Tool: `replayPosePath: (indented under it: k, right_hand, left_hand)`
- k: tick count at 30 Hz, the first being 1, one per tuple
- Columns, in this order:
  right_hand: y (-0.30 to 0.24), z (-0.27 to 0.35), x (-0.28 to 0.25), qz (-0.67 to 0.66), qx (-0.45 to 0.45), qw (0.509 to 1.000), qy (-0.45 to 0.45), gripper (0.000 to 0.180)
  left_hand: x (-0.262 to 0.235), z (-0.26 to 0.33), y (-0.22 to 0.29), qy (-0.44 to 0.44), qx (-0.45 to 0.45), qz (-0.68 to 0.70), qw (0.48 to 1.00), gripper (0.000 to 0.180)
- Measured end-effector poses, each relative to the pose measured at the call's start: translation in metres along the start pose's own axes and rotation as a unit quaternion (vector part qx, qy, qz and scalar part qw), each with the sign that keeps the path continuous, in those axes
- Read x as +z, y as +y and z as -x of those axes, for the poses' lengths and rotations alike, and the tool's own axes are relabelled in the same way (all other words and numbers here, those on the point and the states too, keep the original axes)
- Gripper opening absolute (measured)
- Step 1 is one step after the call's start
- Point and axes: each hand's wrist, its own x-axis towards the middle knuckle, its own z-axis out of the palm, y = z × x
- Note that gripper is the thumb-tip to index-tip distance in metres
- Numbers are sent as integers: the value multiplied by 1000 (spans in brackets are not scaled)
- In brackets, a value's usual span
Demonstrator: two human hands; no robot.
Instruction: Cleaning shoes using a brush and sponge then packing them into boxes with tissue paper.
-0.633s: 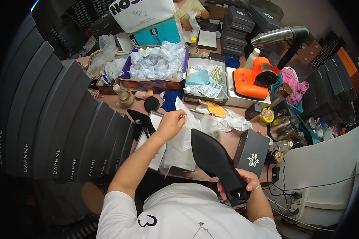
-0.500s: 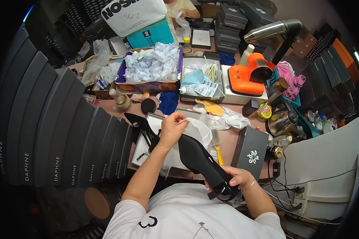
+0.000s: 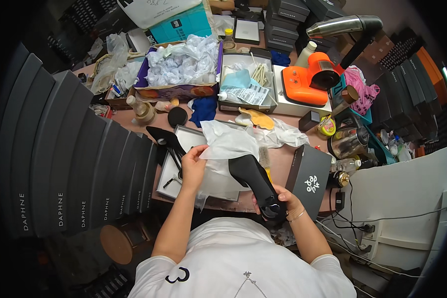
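My right hand [image 3: 282, 202] grips a black high-heeled shoe [image 3: 254, 182] by its heel end, toe pointing up and away over the table edge. My left hand [image 3: 193, 164] pinches a sheet of white tissue paper [image 3: 227, 147] that lies across an open shoe box [image 3: 171, 174] just left of the shoe. A second black shoe [image 3: 165, 140] rests at the box's left corner, its thin heel beside my left fingers.
Dark stacked shoe boxes [image 3: 69, 174] line the left side. At the back stand a box of crumpled white paper [image 3: 184, 64], a tray of tools [image 3: 246, 82] and an orange machine [image 3: 308, 82]. A black box lid [image 3: 308, 181] leans at right.
My left hand drew back toward me and now pinches the tissue sheet. The shoe in my right hand shifted left and closer to the tissue.
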Motion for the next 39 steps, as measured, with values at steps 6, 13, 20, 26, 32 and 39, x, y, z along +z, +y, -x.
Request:
replayPosePath:
  k: [6, 13, 20, 26, 32, 39]
  right_hand:
    - [2, -9, 7, -60, 22, 996, -62, 80]
    - [0, -10, 17, 145, -39, 987, 49, 84]
    - [22, -41, 31, 230, -163, 914, 292, 46]
    - [54, -45, 36, 62, -233, 908, 342, 45]
    - [39, -50, 10, -77, -173, 951, 243, 41]
    - [-10, -79, 37, 411, -171, 834, 326, 75]
  left_hand:
    - [43, 18, 35, -91, 132, -134, 978, 24]
    - [48, 70, 86, -207, 278, -246, 905, 28]
    - [67, 66, 46, -227, 445, -286, 818, 36]
    - [82, 78, 43, -239, 451, -233, 828, 39]
    - [67, 88, 32, -279, 428, -227, 829, 39]
    - [28, 88, 45, -282, 330, -306, 847, 47]
